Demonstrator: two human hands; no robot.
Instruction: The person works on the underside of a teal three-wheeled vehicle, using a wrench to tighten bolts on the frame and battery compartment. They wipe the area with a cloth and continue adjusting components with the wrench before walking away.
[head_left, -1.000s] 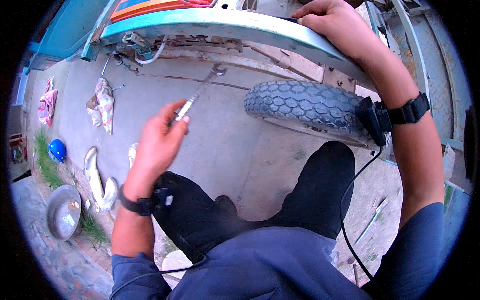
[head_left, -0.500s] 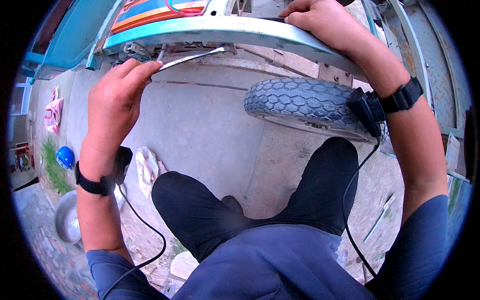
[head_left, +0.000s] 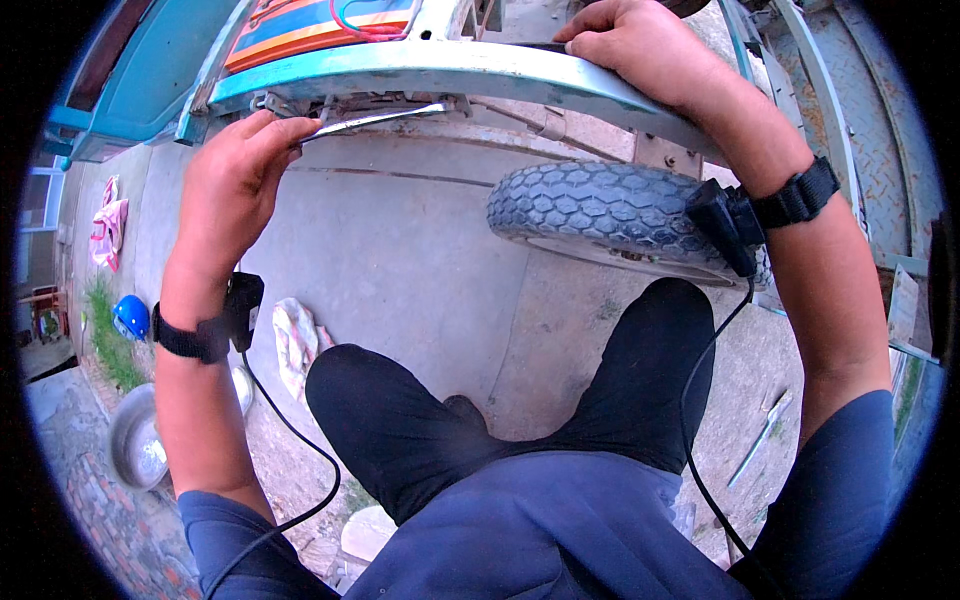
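My left hand [head_left: 240, 170] is closed on a metal wrench [head_left: 370, 122], held nearly level beneath the light-blue metal beam [head_left: 400, 62] of a vehicle frame. The wrench's far end lies near rusty fittings under the beam; whether it touches them I cannot tell. My right hand [head_left: 650, 55] rests higher up on the beam's upper edge, fingers curled over it and a narrow dark strip. Below the beam at the right is a wheel with a treaded tire [head_left: 590, 200].
An orange-and-blue striped case [head_left: 300, 40] with wires sits above the beam. Around the concrete ground [head_left: 420, 260] are pink cloth [head_left: 110, 225], a blue helmet [head_left: 130, 315], a metal basin [head_left: 140, 435], white cloth [head_left: 300, 345] and a long tool [head_left: 757, 440]. My knees are below the wheel.
My left hand has moved up and left with the wrench, bringing it under the beam and flatter, with little movement in the last half second. My right hand stays on the beam.
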